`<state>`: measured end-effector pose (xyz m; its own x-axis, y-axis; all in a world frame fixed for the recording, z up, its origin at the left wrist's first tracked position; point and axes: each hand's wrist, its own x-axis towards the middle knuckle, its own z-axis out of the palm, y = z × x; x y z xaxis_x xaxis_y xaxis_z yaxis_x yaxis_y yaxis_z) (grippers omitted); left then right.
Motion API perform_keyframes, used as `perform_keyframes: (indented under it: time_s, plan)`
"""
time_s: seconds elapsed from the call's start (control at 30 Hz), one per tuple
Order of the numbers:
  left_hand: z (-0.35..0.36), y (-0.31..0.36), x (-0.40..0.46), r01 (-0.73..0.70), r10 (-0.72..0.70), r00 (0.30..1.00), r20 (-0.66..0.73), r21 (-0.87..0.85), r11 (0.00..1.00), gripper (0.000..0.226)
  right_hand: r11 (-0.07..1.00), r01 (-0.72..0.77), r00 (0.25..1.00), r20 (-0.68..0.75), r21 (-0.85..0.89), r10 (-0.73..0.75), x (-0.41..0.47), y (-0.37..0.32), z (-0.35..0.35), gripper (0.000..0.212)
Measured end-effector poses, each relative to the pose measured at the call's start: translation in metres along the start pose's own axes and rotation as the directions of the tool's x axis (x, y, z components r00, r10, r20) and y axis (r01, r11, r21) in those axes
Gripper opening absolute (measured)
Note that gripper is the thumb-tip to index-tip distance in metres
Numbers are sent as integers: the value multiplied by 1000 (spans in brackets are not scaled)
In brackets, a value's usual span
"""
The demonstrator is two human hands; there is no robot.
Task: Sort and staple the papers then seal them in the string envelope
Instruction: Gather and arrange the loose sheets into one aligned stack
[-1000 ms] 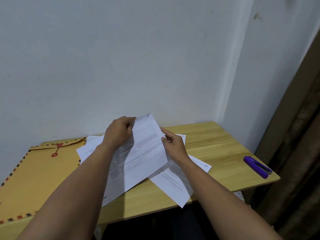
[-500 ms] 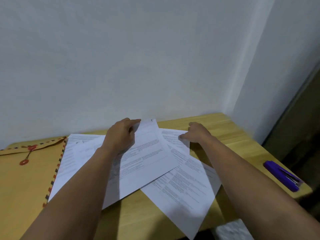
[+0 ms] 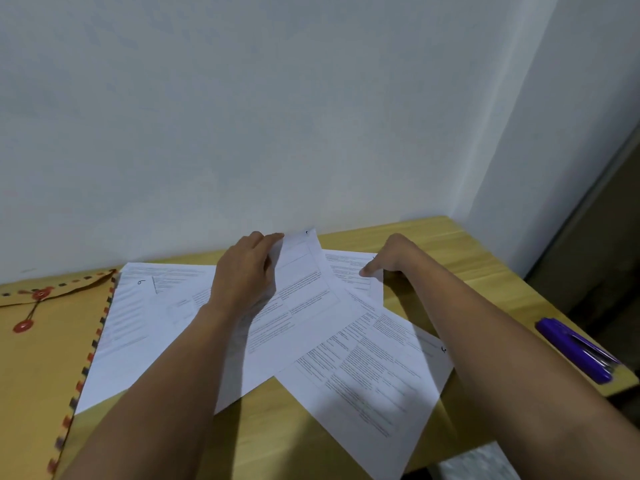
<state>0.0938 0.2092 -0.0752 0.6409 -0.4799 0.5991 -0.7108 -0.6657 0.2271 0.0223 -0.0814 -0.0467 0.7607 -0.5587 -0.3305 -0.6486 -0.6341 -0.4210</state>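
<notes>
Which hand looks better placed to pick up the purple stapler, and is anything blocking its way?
Probably the right hand. The purple stapler lies uncovered near the table's right edge, on that arm's side, with bare wood between. That hand now touches a sheet, so it must let go first.
</notes>
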Motion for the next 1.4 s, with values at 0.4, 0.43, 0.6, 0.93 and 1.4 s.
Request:
perform_keyframes:
  time_s: [0.4, 0.43, 0.6, 0.93, 1.4]
  plan:
    - [-33, 12, 4, 2, -2, 1000, -15, -19, 1000, 45, 787, 267, 940, -330, 556, -86, -16, 9, 4, 25]
    - [-40, 15, 4, 4, -4, 1000, -21, -18, 1000, 43, 740, 319, 924, -368, 593, -104, -22, 6, 0, 21]
    - [-79, 33, 5, -13, 12, 998, -57, -15, 1000, 44, 576, 563, 787, -596, 592, -157, -61, -18, -26, 12]
    - [-166, 72, 14, -89, 94, 977, -191, 35, 995, 46, 377, 775, 623, -715, 507, -318, -148, -55, -100, 6]
    - [-209, 118, 3, -132, 113, 956, -270, -54, 990, 45, 176, 522, 779, -382, 835, -497, -233, -65, -99, 19]
